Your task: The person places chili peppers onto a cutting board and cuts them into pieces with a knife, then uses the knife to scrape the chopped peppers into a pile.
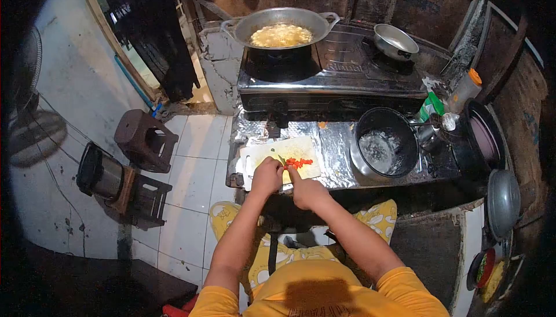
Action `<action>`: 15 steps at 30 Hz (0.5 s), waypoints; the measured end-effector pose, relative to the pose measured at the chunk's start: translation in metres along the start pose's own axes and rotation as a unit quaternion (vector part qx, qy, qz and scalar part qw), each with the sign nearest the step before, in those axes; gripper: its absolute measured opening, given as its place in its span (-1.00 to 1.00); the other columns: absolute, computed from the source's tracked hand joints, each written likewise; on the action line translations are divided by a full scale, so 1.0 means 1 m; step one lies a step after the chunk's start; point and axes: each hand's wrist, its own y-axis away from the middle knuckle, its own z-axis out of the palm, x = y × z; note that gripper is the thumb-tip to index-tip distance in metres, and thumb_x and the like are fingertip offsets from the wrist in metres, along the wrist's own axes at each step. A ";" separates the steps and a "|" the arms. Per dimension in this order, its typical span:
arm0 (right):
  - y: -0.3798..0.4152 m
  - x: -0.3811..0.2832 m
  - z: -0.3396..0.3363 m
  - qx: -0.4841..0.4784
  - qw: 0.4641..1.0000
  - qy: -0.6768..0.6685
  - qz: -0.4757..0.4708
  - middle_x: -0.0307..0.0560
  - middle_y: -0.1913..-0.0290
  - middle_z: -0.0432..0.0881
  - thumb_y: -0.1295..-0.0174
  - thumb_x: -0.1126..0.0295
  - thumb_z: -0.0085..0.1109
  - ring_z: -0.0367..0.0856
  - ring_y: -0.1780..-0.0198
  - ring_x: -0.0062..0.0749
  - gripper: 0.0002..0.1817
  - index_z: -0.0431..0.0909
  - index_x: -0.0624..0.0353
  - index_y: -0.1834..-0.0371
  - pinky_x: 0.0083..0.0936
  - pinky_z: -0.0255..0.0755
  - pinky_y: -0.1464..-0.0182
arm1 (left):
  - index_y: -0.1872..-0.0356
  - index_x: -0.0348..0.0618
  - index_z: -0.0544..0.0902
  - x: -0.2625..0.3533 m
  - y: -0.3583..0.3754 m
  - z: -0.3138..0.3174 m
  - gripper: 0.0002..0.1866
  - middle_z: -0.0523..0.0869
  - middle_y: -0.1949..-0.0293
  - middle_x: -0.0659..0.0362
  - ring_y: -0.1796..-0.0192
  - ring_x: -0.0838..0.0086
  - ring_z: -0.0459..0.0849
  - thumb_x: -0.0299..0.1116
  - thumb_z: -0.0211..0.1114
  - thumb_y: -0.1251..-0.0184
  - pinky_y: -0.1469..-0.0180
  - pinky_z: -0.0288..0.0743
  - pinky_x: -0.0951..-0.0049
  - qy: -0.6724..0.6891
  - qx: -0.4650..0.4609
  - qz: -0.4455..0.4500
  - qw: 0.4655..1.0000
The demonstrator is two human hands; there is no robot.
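Note:
A white cutting board [310, 170] lies on the foil-covered ledge in front of me. Small cut red pieces [299, 162] are gathered near its middle. On the left part of the board my left hand [267, 176] has its fingers closed at the edge of a small green piece [282, 159]. My right hand [306, 192] is closed beside it, at the board's near edge, its fingers by the red pieces. A thin blade seems to show between the two hands, its handle hidden by my right hand.
A wide pan [243, 26] of bubbling food sits on the black stove [336, 88], with a smaller pan [396, 40] to its right. A dark pot [384, 143] stands right of the board. Brown stools [145, 139] are on the left floor.

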 end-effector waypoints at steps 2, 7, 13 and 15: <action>0.003 0.002 0.007 0.003 1.000 -0.007 -0.001 0.40 0.09 0.69 -0.19 0.49 0.00 0.71 0.07 0.20 -0.02 -0.31 -0.07 -0.65 -0.02 0.55 -0.03 | 0.35 -0.25 0.73 -0.004 0.000 0.002 -0.87 0.67 0.29 -0.05 0.19 0.00 0.68 -0.39 0.38 -0.20 0.09 0.56 0.12 -0.002 0.002 0.010 1.000; -0.011 0.012 0.034 0.048 0.998 -0.045 -0.004 0.40 0.17 0.70 -0.21 0.48 -0.02 0.72 0.13 0.24 -0.04 -0.33 -0.07 -0.65 0.01 0.56 0.02 | 0.37 -0.26 0.71 -0.001 -0.001 0.004 -0.87 0.67 0.30 -0.05 0.19 0.00 0.67 -0.39 0.37 -0.20 0.08 0.56 0.12 0.012 0.010 0.011 1.000; -0.018 0.004 0.016 0.047 0.999 -0.022 -0.015 0.38 0.17 0.70 -0.19 0.45 0.02 0.73 0.14 0.19 -0.04 -0.27 0.02 -0.64 -0.03 0.57 0.02 | 0.37 -0.25 0.70 0.001 0.003 0.000 -0.87 0.66 0.30 -0.06 0.19 -0.01 0.67 -0.39 0.34 -0.22 0.08 0.55 0.10 0.008 0.004 0.005 1.000; -0.015 -0.001 0.003 0.038 0.999 0.001 -0.022 0.38 0.16 0.70 -0.18 0.44 0.04 0.73 0.14 0.18 -0.05 -0.25 0.07 -0.64 -0.03 0.57 0.02 | 0.36 -0.25 0.69 -0.001 0.004 0.000 -0.88 0.65 0.29 -0.08 0.19 -0.02 0.66 -0.40 0.32 -0.23 0.08 0.55 0.09 0.003 0.001 0.008 1.000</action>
